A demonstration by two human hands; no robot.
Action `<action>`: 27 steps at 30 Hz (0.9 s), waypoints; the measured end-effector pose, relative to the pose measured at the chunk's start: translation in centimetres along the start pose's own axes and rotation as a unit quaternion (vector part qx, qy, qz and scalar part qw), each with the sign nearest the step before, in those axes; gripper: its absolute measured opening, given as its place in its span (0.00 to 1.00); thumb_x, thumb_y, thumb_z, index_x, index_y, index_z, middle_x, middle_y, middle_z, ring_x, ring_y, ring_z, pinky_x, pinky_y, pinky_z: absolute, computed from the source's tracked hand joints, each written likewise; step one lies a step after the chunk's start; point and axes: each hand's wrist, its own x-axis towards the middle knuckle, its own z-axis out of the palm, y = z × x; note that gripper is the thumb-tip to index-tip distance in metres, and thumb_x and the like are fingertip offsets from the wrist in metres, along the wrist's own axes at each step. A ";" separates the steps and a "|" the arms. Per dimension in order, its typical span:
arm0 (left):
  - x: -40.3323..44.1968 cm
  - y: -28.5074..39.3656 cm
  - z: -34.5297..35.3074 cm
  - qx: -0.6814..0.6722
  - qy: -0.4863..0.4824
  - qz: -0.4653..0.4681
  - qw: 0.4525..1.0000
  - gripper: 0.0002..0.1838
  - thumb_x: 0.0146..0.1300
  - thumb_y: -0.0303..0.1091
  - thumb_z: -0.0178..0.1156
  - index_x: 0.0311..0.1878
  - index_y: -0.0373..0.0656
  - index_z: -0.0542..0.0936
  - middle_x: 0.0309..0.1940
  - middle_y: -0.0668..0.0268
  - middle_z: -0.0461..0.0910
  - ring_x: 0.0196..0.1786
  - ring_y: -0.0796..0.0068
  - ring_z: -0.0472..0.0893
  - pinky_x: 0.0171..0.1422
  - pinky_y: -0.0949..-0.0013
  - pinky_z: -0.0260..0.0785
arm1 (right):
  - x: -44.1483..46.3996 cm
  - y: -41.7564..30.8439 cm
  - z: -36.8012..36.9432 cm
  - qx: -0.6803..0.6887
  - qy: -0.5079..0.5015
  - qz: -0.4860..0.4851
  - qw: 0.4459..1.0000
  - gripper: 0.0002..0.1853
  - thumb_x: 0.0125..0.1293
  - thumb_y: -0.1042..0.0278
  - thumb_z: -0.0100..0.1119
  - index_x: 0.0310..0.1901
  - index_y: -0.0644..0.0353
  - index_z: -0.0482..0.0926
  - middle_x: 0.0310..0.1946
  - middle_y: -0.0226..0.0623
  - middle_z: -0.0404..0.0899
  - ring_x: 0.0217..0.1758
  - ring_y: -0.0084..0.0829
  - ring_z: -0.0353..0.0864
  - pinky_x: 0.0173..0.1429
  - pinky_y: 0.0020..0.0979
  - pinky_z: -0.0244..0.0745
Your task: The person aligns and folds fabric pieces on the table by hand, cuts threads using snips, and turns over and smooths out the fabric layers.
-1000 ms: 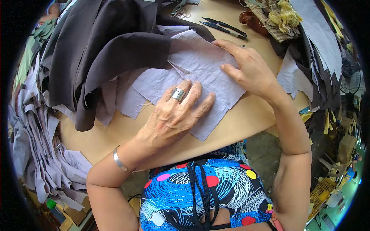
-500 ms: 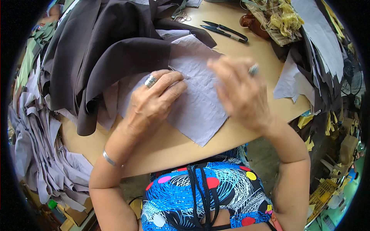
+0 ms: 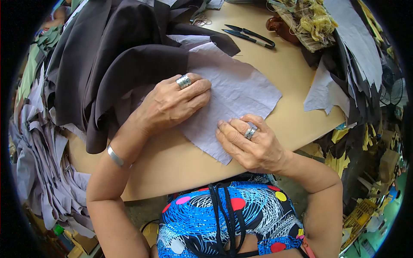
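A light lavender cloth piece [image 3: 241, 81] lies on the tan table, its upper left edge meeting the dark brown fabric [image 3: 142, 64]. My left hand [image 3: 176, 101], with a wide silver ring, is closed with its fingertips pinching at the cloth's left part, near the dark fabric. Lower down, my right hand [image 3: 251, 142] has curled fingers pressed together on the lower right part of the same cloth. Its fingertips are partly hidden, but they are on the cloth's surface.
Black thread snips [image 3: 249, 36] lie at the top of the table [image 3: 297, 86]. A brown object [image 3: 282, 30] and a bundle of yellowish scraps [image 3: 316, 28] are at upper right. Lavender cloth pieces [image 3: 47, 167] hang at the left, and more fabric [image 3: 327, 92] lies at the right.
My right hand has come down from the cloth's upper right side to its lower part and closed. My left hand has moved up and left, and its fingers have closed.
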 end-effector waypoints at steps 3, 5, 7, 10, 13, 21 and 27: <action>0.3 -0.1 0.2 -0.004 0.001 -0.026 1.000 0.10 0.48 0.27 0.60 0.37 0.43 0.75 0.39 0.67 0.75 0.40 0.68 0.78 0.41 0.69 0.74 | 0.0 0.0 0.3 0.003 0.010 -0.005 1.000 0.16 0.52 0.64 0.53 0.38 0.65 0.81 0.42 0.41 0.79 0.44 0.30 0.77 0.55 0.36 0.68; 0.4 0.0 0.5 -0.014 0.011 -0.062 0.998 0.10 0.49 0.27 0.61 0.37 0.43 0.75 0.39 0.67 0.75 0.39 0.68 0.78 0.42 0.69 0.74 | 0.0 0.1 0.2 0.002 0.011 -0.009 1.000 0.16 0.52 0.64 0.53 0.38 0.66 0.81 0.41 0.41 0.79 0.44 0.30 0.77 0.55 0.36 0.68; 0.3 0.0 1.1 -0.027 0.031 -0.103 0.994 0.09 0.50 0.27 0.61 0.37 0.43 0.75 0.39 0.66 0.75 0.39 0.67 0.78 0.42 0.68 0.74 | 0.1 0.2 0.1 0.001 0.011 -0.014 1.000 0.16 0.51 0.64 0.53 0.38 0.66 0.81 0.41 0.41 0.79 0.44 0.30 0.77 0.54 0.35 0.68; 0.7 0.5 0.4 -0.048 0.025 -0.096 0.994 0.10 0.51 0.28 0.61 0.38 0.44 0.76 0.39 0.67 0.75 0.41 0.67 0.78 0.43 0.68 0.74 | 0.0 0.1 0.3 0.007 0.018 -0.004 1.000 0.16 0.51 0.64 0.54 0.37 0.65 0.81 0.41 0.41 0.79 0.44 0.29 0.77 0.54 0.35 0.68; 0.7 0.9 0.2 -0.047 0.011 -0.032 0.998 0.10 0.50 0.31 0.60 0.38 0.45 0.76 0.40 0.68 0.75 0.43 0.69 0.77 0.43 0.68 0.74 | 0.1 0.0 0.3 0.008 0.020 0.001 1.000 0.15 0.50 0.64 0.54 0.36 0.65 0.81 0.40 0.40 0.79 0.43 0.29 0.77 0.54 0.35 0.68; 1.2 1.5 0.7 0.003 -0.023 0.015 1.000 0.11 0.48 0.33 0.59 0.38 0.46 0.77 0.40 0.71 0.73 0.44 0.74 0.77 0.42 0.70 0.73 | 0.0 -0.1 0.3 0.010 0.017 0.006 1.000 0.16 0.50 0.65 0.54 0.37 0.64 0.82 0.41 0.39 0.80 0.44 0.30 0.78 0.54 0.35 0.69; 1.5 2.1 0.5 -0.052 -0.040 -0.026 0.997 0.14 0.48 0.33 0.58 0.41 0.43 0.78 0.42 0.66 0.76 0.43 0.68 0.78 0.42 0.69 0.74 | -0.2 -0.2 0.4 0.001 0.032 0.006 0.999 0.14 0.49 0.64 0.54 0.34 0.63 0.82 0.40 0.39 0.79 0.43 0.31 0.77 0.55 0.37 0.68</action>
